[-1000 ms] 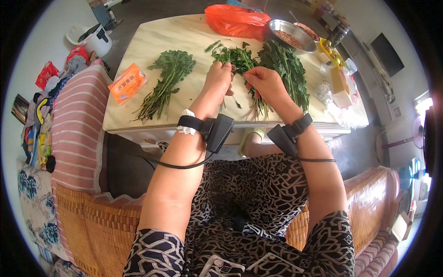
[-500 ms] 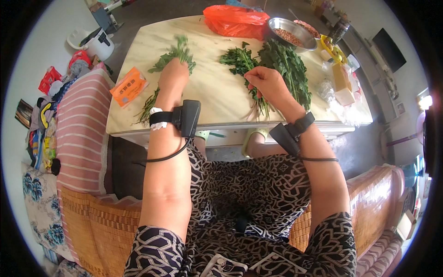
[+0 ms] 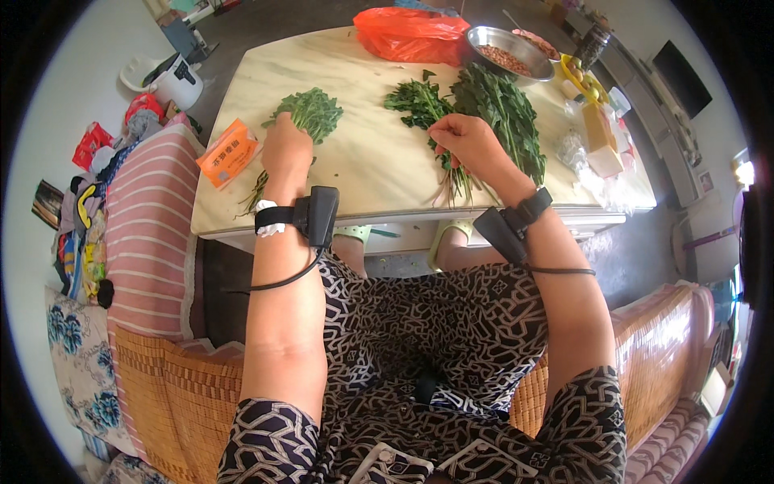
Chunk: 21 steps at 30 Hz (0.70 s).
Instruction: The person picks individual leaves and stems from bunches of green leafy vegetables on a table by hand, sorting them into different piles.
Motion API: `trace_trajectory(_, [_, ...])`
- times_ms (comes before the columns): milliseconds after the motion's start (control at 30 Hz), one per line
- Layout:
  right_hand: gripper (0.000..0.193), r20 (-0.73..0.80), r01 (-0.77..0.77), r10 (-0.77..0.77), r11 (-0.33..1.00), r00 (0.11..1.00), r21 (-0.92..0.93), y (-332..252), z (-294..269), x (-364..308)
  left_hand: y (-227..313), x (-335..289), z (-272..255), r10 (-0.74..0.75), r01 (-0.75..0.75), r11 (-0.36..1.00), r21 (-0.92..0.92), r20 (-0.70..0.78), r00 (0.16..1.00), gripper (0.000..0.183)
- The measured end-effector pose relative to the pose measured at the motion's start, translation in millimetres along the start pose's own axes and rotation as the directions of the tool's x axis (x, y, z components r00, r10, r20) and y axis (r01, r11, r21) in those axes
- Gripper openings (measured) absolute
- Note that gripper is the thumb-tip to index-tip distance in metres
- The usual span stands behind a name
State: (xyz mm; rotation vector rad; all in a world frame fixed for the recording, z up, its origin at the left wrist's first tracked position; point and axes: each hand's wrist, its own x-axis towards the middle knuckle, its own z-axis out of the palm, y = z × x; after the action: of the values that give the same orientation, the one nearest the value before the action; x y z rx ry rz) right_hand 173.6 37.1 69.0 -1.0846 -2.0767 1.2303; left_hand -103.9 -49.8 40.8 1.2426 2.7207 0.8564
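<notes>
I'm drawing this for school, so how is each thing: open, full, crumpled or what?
Left greens: bunched, lying down
Middle greens: lying down
Right greens: bunched, lying down
Red bag: crumpled
Metal bowl: partly filled
Yellow basket: holding round things
Orange packet: lying flat
White cooker: lid raised
Screen: dark
Left hand: curled over left greens, grip unclear
Right hand: curled at middle greens, grip unclear

On table (image 3: 363, 177): packet (image 3: 229, 155) left, leafy bunch (image 3: 313, 113) beside it, greens (image 3: 501, 113) farther right; bag (image 3: 411, 36), bowl (image 3: 535, 66) behind.

Dark characters stand on the orange packet (image 3: 228, 154); smaller print blurs.
</notes>
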Motion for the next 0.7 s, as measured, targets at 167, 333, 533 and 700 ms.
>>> trace_trajectory(167, [0.02, 0.013, -0.023, 0.024, 0.999, 1.0, -0.035, 1, -2, -1, -5, 3, 14, 0.041, -0.039, 0.998, 0.055, -0.043, 0.998, 0.041])
trace_trajectory(333, [0.02, 0.038, -0.073, 0.076, 0.995, 0.996, -0.075, 2, -7, -1, 2, 1, 11, 0.041, -0.033, 0.987, 0.156, -0.046, 0.998, 0.042])
trace_trajectory(533, [0.02, 0.03, -0.053, 0.056, 0.996, 0.998, -0.07, 5, -7, 0, -9, 8, 26, 0.071, -0.084, 0.994, -0.071, -0.163, 0.984, 0.045])
trace_trajectory(700, [0.021, 0.038, -0.061, 0.064, 0.994, 0.997, -0.087, 6, -8, 0, -7, 7, 22, 0.229, -0.262, 0.96, -0.101, -0.256, 0.939, 0.031])
